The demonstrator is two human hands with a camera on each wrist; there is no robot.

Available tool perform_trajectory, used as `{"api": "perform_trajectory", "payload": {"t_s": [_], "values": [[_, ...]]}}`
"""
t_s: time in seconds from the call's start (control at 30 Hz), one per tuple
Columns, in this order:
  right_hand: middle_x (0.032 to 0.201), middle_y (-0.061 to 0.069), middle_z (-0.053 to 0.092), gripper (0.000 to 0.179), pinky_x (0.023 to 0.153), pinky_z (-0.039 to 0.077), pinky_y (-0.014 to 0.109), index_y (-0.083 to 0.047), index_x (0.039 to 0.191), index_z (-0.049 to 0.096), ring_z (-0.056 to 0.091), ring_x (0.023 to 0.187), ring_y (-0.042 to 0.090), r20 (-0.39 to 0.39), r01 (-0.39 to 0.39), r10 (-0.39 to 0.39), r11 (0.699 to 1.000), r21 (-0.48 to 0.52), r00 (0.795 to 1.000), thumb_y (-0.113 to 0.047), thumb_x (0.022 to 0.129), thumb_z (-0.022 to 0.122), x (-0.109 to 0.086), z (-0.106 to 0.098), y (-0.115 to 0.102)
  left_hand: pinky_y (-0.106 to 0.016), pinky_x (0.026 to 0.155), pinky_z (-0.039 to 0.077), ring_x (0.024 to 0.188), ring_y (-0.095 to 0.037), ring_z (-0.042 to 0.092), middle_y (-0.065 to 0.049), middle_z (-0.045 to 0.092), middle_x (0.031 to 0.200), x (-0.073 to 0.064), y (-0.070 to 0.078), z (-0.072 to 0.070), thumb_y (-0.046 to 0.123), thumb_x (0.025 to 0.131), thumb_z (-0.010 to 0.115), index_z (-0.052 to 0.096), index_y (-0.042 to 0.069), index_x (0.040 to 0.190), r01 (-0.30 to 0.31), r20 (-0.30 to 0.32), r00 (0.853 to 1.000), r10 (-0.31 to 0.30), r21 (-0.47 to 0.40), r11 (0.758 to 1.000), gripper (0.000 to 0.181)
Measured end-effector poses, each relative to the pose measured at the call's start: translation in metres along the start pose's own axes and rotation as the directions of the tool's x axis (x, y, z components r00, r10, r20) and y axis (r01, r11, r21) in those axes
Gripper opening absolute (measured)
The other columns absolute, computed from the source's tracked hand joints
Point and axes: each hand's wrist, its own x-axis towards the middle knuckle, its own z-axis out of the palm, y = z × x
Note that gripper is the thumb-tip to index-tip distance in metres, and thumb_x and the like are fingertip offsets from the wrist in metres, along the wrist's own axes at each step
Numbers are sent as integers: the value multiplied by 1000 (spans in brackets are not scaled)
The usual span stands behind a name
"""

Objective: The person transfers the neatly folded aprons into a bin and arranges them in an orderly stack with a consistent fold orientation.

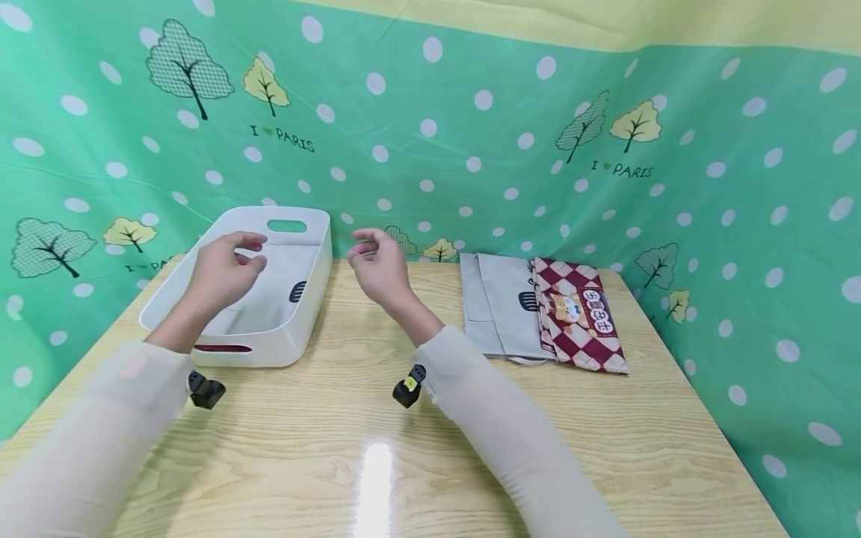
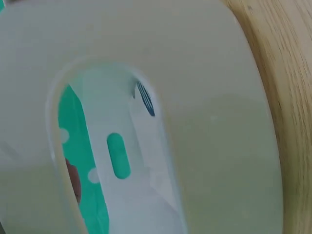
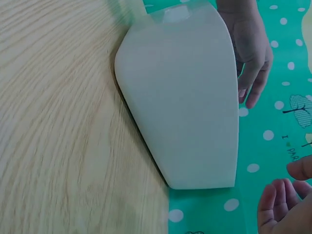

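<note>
While both hands [image 1: 223, 275] [image 1: 382, 273] hover, relaxed, near a white basket [image 1: 281, 347], pale wooden table [image 1: 289, 448], green dotted curtain [image 1: 403, 101] behind.

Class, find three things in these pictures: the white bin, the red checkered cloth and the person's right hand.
White bin [image 1: 312, 306]: head view, outer right wall.
Red checkered cloth [image 1: 582, 315]: head view, near the middle of its printed face.
Right hand [image 1: 383, 270]: head view, middle of the hand.
</note>
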Motion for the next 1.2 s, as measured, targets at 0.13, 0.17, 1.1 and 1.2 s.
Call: {"api": "perform_trajectory", "payload": {"t_s": [0.13, 0.17, 1.1, 1.2], "values": [[104, 3, 66, 30, 76, 57, 26, -8, 129, 64, 64, 93, 16, 16, 52, -52, 997, -50, 999, -7, 99, 66, -4, -14, 0, -43, 77, 54, 111, -41, 58, -25, 56, 134, -3, 16, 7, 13, 105, 52, 53, -2, 143, -72, -9, 997, 72, 1, 997, 41], [104, 3, 66, 30, 76, 57, 26, -8, 129, 64, 64, 93, 16, 16, 63, -62, 996, -62, 998, -8, 99, 66, -5, -17, 1, -40, 76, 53, 111, -41, 58, -25, 56, 134, -4, 20, 9, 13, 104, 52, 53, -2, 142, -89, -12, 996, 89, -3, 996, 41], [119, 12, 63, 46, 84, 56, 40, -6, 144, 53, 62, 107, 27, 128, 224, -185, 842, -491, 974, -21, 102, 64, -25, -138, 39, -51, 89, 53, 106, -38, 61, -20, 60, 128, -18, 93, 81, 7, 99, 59, 60, -2, 136, -356, 14, 934, 356, 41, 934, 37], [124, 14, 61, 49, 91, 54, 43, -4, 146, 50, 60, 112, 31, 163, 226, -163, 811, -539, 973, -21, 102, 64, -28, -154, 40, -50, 89, 53, 106, -38, 62, -20, 60, 127, -18, 98, 90, 8, 99, 60, 59, -1, 136, -373, 28, 928, 372, 42, 927, 39]]}}
